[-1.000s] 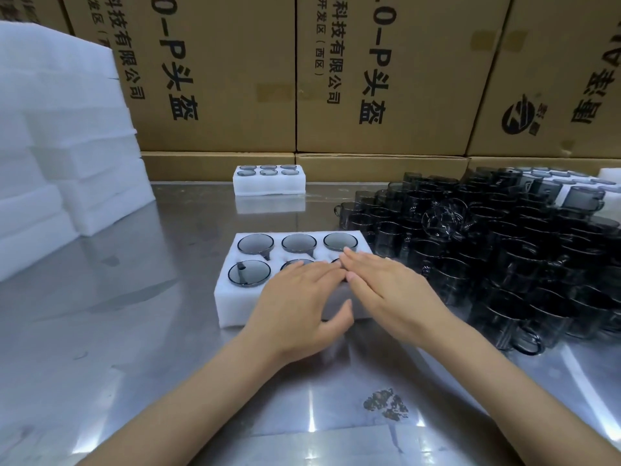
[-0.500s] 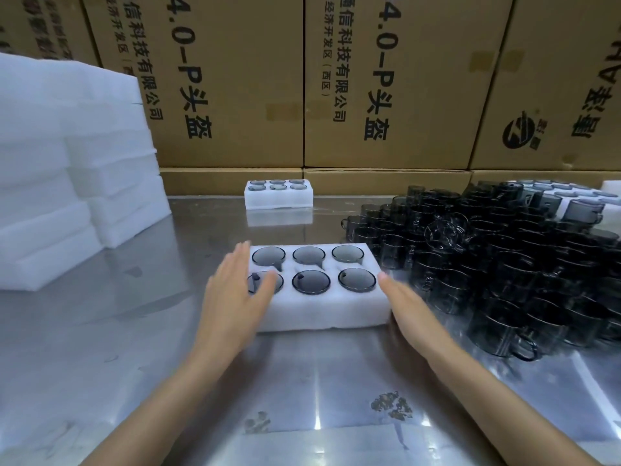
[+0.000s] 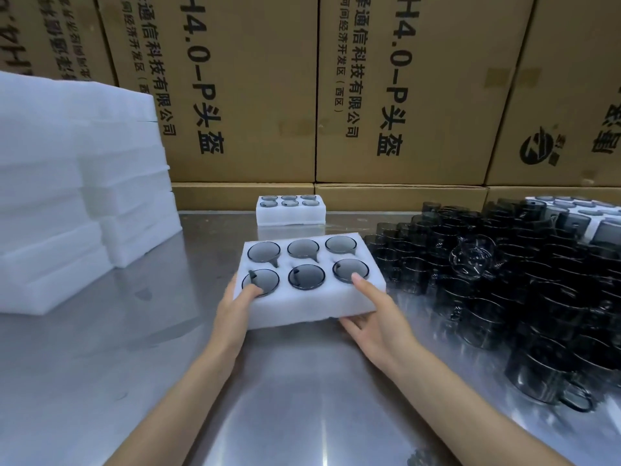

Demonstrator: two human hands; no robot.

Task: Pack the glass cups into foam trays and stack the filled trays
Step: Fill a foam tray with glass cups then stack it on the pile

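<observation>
Near on the counter (image 3: 302,398), both hands, left (image 3: 235,306) and right (image 3: 378,322), hold a full tray (image 3: 312,304) by its ends. Right, many cups (image 3: 504,280) wait. Far back sits another full tray (image 3: 290,215).

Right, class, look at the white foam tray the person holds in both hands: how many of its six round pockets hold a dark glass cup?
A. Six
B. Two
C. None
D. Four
A: the white foam tray, gripped at its near corners by the left hand and the right hand, shows a dark glass cup in each of its six pockets.
</observation>
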